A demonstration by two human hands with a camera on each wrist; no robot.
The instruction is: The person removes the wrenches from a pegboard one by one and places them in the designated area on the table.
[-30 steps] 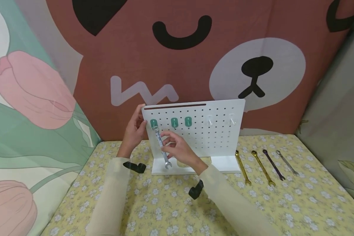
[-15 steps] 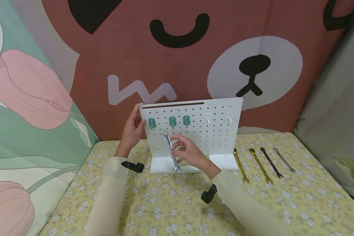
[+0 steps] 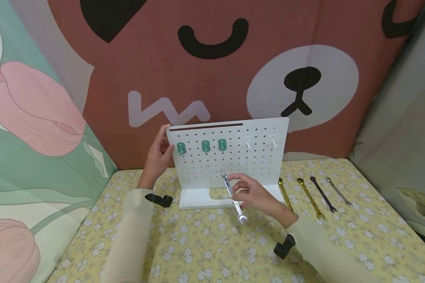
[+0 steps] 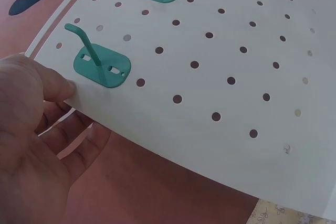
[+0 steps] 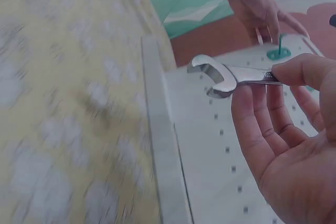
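A white pegboard [image 3: 194, 169] stands upright on its base. My left hand [image 3: 157, 159] grips its upper left edge, thumb on the front face and other fingers behind, as the left wrist view also shows. In front of the board's lower part, my right hand [image 3: 256, 194] pinches a silver combination wrench [image 3: 237, 205] by its shaft. The ring end points up and the open end down, apart from the board. In the right wrist view the wrench's open end [image 5: 227, 80] shows clearly. Bare green hooks [image 3: 206, 146] are on the board's left half.
Two clear hooks [image 3: 248, 142] sit on the board's right side. To its right lie a gold wrench [image 3: 285, 194], another gold wrench [image 3: 311, 199], a purple wrench [image 3: 323, 194] and a silver wrench [image 3: 339, 192]. A floral cloth [image 3: 198, 251] covers the table; a printed curtain [image 3: 156, 70] hangs behind.
My right hand has carried the silver wrench away from the leftmost green hook, to the right, downward and off the board. My left hand keeps its grip on the pegboard's edge.
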